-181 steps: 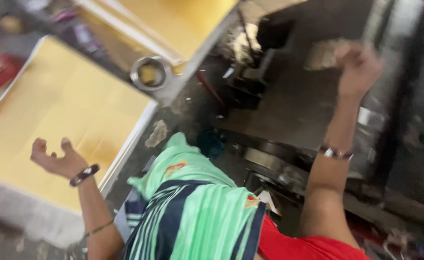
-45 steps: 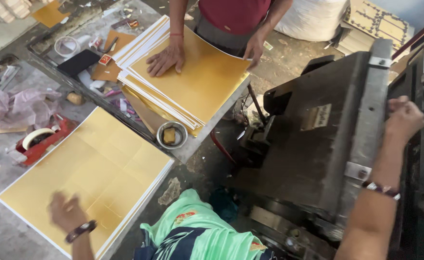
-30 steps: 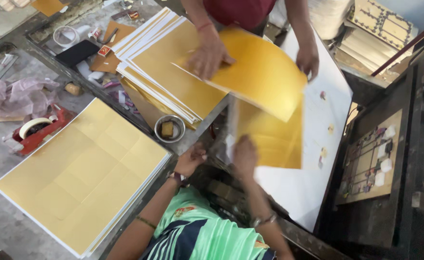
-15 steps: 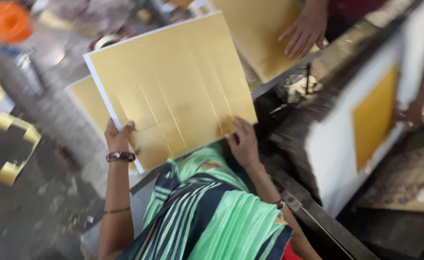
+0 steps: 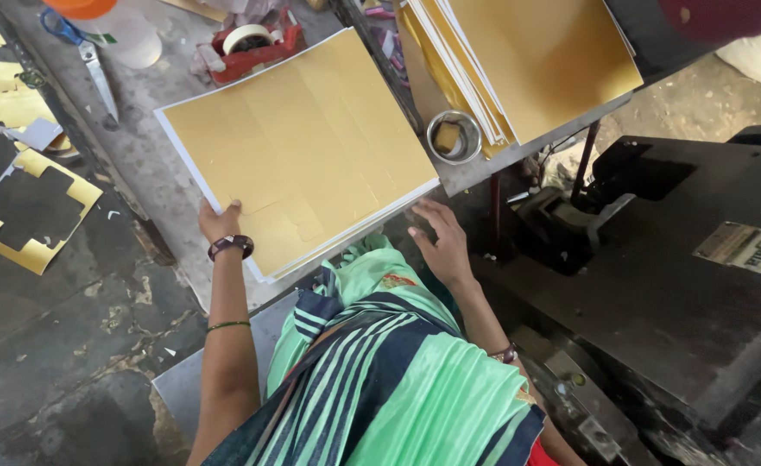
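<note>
A stack of gold card sheets (image 5: 303,147) lies flat on the grey workbench (image 5: 151,173) in front of me. My left hand (image 5: 221,223) rests on the stack's near left corner, fingers over the top sheet's edge. Just off the stack's near right edge, my right hand (image 5: 439,242) hovers with its fingers spread, holding nothing. My green and dark striped clothing (image 5: 389,362) fills the lower middle of the view.
A second stack of gold sheets (image 5: 536,60) lies at the back right, with a small metal bowl (image 5: 454,136) beside it. A black press machine (image 5: 682,276) stands on the right. Red tape dispenser (image 5: 251,43), scissors (image 5: 87,56) and gold offcuts (image 5: 31,207) lie left.
The gold sheet I held up with both hands now lies flat on the stack. My right hand has let go and come off its edge. The other person's hands have left the view.
</note>
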